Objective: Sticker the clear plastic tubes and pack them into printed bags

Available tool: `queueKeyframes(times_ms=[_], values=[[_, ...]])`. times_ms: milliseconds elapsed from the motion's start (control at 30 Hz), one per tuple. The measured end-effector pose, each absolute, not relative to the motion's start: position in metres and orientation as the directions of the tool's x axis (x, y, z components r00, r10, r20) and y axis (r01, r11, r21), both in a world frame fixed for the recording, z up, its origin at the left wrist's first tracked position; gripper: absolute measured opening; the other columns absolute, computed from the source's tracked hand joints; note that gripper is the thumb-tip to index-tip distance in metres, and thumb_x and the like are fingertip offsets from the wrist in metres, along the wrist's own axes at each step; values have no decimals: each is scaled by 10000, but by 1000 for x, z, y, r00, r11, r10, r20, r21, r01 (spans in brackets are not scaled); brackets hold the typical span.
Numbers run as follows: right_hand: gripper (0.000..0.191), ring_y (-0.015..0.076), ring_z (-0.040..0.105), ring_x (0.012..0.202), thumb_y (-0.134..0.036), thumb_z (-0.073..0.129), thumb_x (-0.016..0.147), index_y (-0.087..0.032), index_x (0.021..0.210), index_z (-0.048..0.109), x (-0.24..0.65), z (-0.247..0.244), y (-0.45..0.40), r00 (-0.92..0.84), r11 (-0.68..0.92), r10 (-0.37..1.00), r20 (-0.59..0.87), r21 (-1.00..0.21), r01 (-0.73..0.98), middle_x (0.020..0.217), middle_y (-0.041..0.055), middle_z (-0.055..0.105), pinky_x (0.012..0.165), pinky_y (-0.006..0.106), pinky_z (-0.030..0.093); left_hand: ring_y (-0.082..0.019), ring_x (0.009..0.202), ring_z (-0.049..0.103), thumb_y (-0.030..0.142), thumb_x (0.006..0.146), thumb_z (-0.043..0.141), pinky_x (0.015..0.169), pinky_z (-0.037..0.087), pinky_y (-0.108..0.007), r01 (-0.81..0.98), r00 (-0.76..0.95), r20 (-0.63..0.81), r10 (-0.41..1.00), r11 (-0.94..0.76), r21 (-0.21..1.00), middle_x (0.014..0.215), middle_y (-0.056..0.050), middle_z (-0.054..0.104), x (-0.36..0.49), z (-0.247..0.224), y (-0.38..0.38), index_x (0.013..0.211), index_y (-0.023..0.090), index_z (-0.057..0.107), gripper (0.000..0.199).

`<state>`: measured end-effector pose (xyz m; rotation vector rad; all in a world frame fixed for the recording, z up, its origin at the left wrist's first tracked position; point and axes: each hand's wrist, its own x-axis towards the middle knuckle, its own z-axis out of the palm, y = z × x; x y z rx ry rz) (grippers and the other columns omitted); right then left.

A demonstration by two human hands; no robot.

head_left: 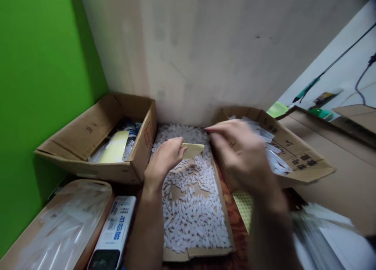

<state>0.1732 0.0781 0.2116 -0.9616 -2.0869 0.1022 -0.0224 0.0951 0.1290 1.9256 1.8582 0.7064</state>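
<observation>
Filling the upper part of my remote view, a pale, marked wall [188, 54] meets a bright green wall [35, 66] on the left, and below them I see a reddish, wood-patterned table [237, 219]. On it, a shallow cardboard tray [211, 251] lies between a left carton [88, 169] and a right carton [317, 171], both open, with dark handwriting on their cardboard. The left carton holds pale yellow sheets [114, 146] among other items; the right one holds clear plastic bags [277, 160]. Nearer me on the left are a translucent tub [67, 219] and a white device [114, 227] with blue lettering and a dark display; at right, a yellow patterned sheet [244, 207] shows beside my forearm. Small, slender white pieces [194, 223] cover much of the tray, scattered at all angles, densely heaped at the far end, with bare cardboard showing through midway. Over them, toward that far end, is a thin, plain yellow card [193, 150], one straight edge uppermost. My left hand [172, 154] has it pinched between thumb and fingers. My right hand [242, 152] hangs by the right carton, too blurred for me to tell whether it grips anything.
</observation>
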Motion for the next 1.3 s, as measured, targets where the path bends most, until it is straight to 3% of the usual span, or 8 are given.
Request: queueKeyframes(times_ms=[100, 167, 300, 433, 567, 700, 900, 1300], values=[[234, 347, 645, 1097, -206, 566, 922, -154, 1052, 752, 257, 208, 119, -162, 274, 909, 385, -256, 927, 1118, 160, 718, 985, 460, 474, -255, 936, 680, 298, 990, 527, 795, 465, -327, 825, 116, 70, 991, -135, 549, 1009, -100, 732, -25, 130, 96, 994, 214, 656, 154], [297, 360, 660, 1115, -189, 562, 905, -111, 1115, 757, 291, 199, 134, -70, 70, 998, 4, -154, 986, 1187, 202, 716, 969, 434, 489, -246, 921, 677, 280, 991, 509, 771, 448, -309, 818, 141, 47, 989, -143, 557, 1036, -105, 738, -26, 132, 96, 1071, 210, 661, 186], [319, 297, 739, 974, -117, 638, 799, -206, 1051, 812, 308, 181, 143, -96, 40, 926, -365, -159, 987, 1066, 101, 797, 779, 311, 533, -221, 907, 668, 300, 965, 520, 735, 424, -260, 758, 202, -42, 979, -129, 640, 1031, -73, 754, -25, 133, 96, 1074, 204, 715, 243], [289, 272, 756, 869, -80, 644, 751, -222, 913, 836, 304, 177, 142, -132, 64, 920, -370, -190, 980, 922, 69, 818, 643, 269, 495, -192, 731, 654, 376, 894, 619, 606, 390, -226, 747, 327, -220, 919, -109, 656, 752, -12, 742, -18, 117, 102, 799, 183, 762, 259], [298, 275, 747, 914, -82, 618, 772, -205, 952, 821, 309, 177, 142, -129, 73, 952, -277, -204, 976, 967, 81, 812, 690, 278, 500, -185, 733, 659, 144, 815, 651, 637, 405, -230, 818, 239, -216, 947, -76, 570, 754, -33, 754, -4, 92, 113, 801, 190, 780, 138], [281, 331, 708, 991, -259, 527, 941, -141, 1026, 768, 306, 179, 140, -63, 87, 991, 114, -225, 970, 1074, 173, 772, 823, 374, 500, -191, 805, 691, 70, 733, 719, 704, 447, -238, 855, 231, -215, 949, -92, 510, 929, -54, 785, 11, 77, 118, 938, 216, 800, 265], [229, 298, 696, 995, -294, 582, 939, -166, 1052, 735, 252, 191, 122, -63, 444, 737, 673, -412, 796, 1083, 125, 759, 901, 397, 509, -222, 828, 711, 76, 690, 783, 703, 472, -260, 889, 223, -247, 943, -92, 449, 910, -81, 790, 23, 67, 121, 884, 197, 798, 229], [187, 244, 702, 982, -211, 604, 979, -187, 1117, 728, 187, 153, 136, -440, 617, 786, 434, -592, 518, 1073, 82, 754, 872, 371, 525, -243, 945, 698, 153, 699, 819, 768, 477, -274, 871, 247, -182, 952, -136, 471, 1009, -69, 771, 22, 69, 119, 1025, 212, 738, 341]])
